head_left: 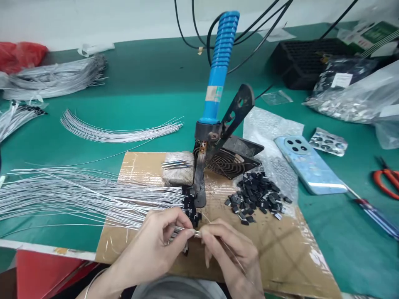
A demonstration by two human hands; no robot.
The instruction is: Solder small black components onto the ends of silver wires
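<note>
My left hand is closed in a pinch on a white wire, at a small pale end piece showing between my two hands. My right hand pinches close beside it, fingertips at that piece. A thin strand, perhaps solder wire, runs through the right fingers. Behind them, a bundle of white wires ends in black connectors. A soldering iron with a blue handle stands tip-down in a black metal stand. What lies under the left fingers is partly hidden.
Loose black connectors lie piled on the cardboard. Metal tips rest on a pale block. Rightward are a blue phone, a screwdriver, and red-handled pliers. More wire bundles lie left; a black crate stands behind.
</note>
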